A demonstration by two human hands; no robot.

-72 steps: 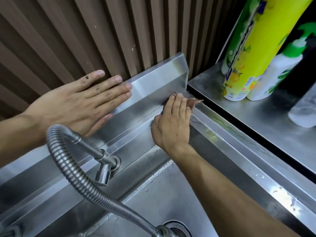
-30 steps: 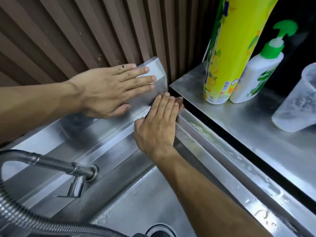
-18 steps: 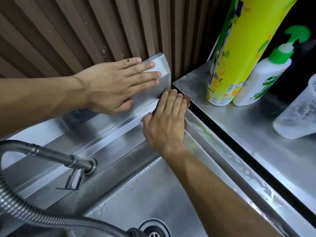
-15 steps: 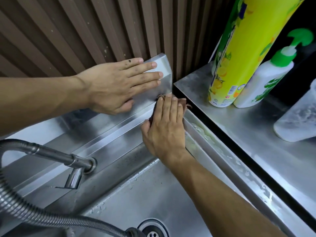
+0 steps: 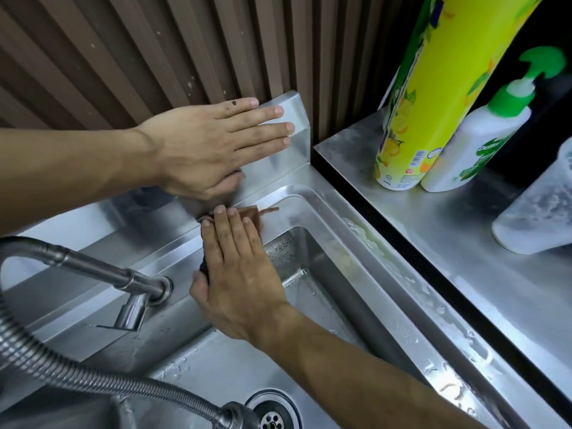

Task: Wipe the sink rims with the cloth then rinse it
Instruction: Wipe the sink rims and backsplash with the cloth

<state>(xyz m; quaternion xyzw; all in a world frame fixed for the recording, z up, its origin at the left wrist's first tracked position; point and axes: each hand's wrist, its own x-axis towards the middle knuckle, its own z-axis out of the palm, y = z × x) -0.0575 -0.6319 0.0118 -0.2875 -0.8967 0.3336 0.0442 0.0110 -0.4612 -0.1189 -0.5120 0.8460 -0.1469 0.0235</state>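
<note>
Ribbed brown wall behind steel sink rim (image 5: 312,196); right hand (image 5: 238,274) flat-fingered, pressing soft, limp, wet cloth (image 5: 251,212) at 12 o'clock; left hand (image 5: 210,144) splayed, holding nothing.

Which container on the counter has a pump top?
The white bottle, with its green pump head. The tall yellow bottle beside it shows no pump, and the clear cup is open.

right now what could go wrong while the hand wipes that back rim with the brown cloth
The right hand presses the brown cloth flat on the wet steel sink rim; it could slip off into the basin. Sweeping left, it may knock the steel tap spout. Residue along the right rim could be missed.
</note>
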